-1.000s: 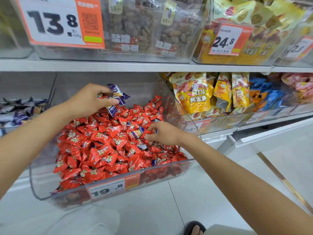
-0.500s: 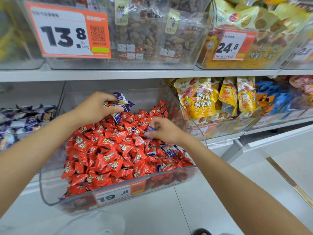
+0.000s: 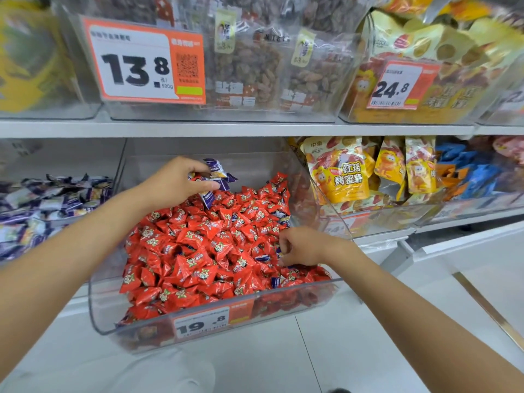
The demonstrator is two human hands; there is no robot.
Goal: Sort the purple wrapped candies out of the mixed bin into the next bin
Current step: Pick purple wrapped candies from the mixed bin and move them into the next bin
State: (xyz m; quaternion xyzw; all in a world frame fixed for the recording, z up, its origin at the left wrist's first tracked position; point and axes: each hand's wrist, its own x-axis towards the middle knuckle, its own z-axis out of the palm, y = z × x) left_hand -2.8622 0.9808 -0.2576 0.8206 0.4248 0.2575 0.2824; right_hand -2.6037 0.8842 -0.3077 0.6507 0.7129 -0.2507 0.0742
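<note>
A clear mixed bin (image 3: 102,313) holds a heap of red wrapped candies (image 3: 198,251) with a few purple ones scattered among them. My left hand (image 3: 173,185) hovers over the back of the heap and grips a bunch of purple wrapped candies (image 3: 217,177). At the heap's right side, my right hand (image 3: 300,246) has its fingertips curled into the candies by a purple wrapper (image 3: 279,252); what it pinches is hidden. To the left, the neighbouring bin (image 3: 51,202) is full of purple candies.
Yellow snack bags (image 3: 340,171) fill the bin to the right, with blue packs (image 3: 467,171) beyond. The shelf above (image 3: 226,129) carries bins with price tags 13.8 and 24.8. White floor lies below the bin front.
My right hand has dropped from the middle of the heap to its right front part. My left hand keeps the purple bunch and has barely shifted. The camera has tilted down a little.
</note>
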